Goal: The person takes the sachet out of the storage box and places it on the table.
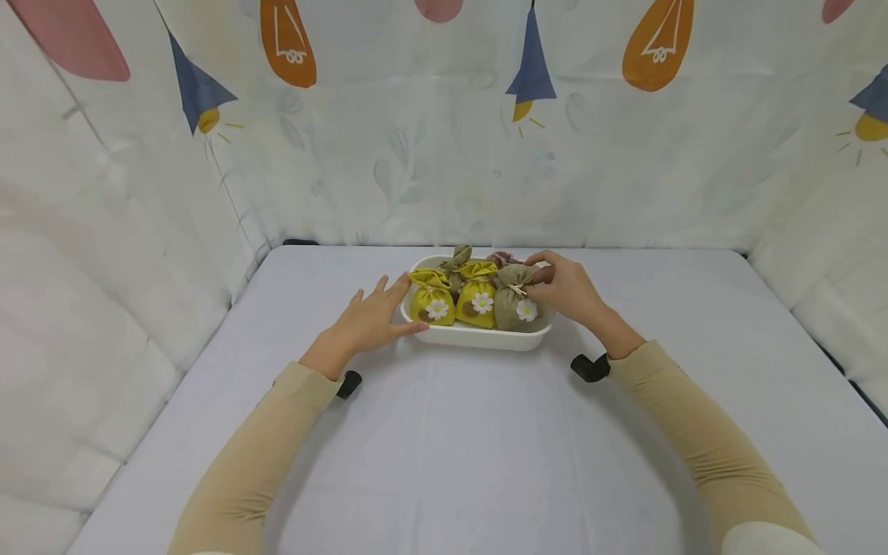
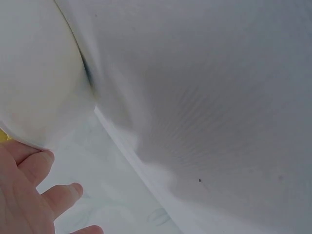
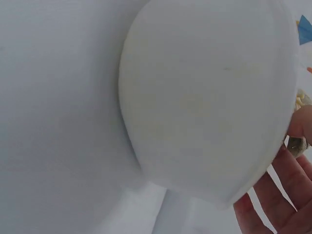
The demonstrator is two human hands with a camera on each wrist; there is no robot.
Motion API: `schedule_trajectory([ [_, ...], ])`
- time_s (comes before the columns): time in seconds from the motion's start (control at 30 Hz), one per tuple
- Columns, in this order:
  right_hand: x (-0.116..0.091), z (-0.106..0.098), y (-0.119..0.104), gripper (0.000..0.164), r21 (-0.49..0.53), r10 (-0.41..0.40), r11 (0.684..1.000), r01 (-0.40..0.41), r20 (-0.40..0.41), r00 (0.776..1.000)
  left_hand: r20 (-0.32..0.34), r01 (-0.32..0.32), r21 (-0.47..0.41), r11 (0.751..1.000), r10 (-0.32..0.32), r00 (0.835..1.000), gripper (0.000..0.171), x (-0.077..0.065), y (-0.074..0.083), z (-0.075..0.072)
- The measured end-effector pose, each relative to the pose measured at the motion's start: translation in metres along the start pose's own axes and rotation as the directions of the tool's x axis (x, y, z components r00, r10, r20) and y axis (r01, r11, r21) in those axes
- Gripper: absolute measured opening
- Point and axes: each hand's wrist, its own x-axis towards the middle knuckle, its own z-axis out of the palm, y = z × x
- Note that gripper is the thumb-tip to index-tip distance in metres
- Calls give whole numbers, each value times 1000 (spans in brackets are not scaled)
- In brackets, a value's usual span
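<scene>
A white oval tray (image 1: 479,337) holds several small drawstring pouches. In its front row are two yellow pouches (image 1: 475,293) and a grey-green pouch (image 1: 509,312), each with a white daisy. Behind them stand another grey-green pouch (image 1: 455,262) and a mauve-brown one (image 1: 501,258), partly hidden. My right hand (image 1: 569,289) pinches the front grey-green pouch near its tied neck; the exact contact is partly hidden. My left hand (image 1: 368,320) has its fingers spread and extended, touching the tray's left end. The left wrist view shows the tray's outer wall (image 2: 39,73) beside the fingers.
The tray stands near the back edge of a table with a white cloth (image 1: 486,447). Patterned curtains (image 1: 444,169) hang behind and at both sides. A black wrist-worn piece (image 1: 590,368) juts out by the right cuff, and another (image 1: 349,384) by the left.
</scene>
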Motion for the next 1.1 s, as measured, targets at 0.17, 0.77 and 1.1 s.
schedule_trajectory([
  [0.17,-1,-7,-5,42,0,-10,1000,10,-40,999,3,-5,2,1000,5,1000,107,1,1,-2],
  [0.77,-10,-46,-13,48,17,8,1000,-6,-95,995,10,9,4,1000,-9,1000,106,0,3,-4],
  [1.1,-19,-65,-3,48,-6,-1,1000,0,-146,989,5,4,2,1000,-4,1000,108,0,1,-1],
])
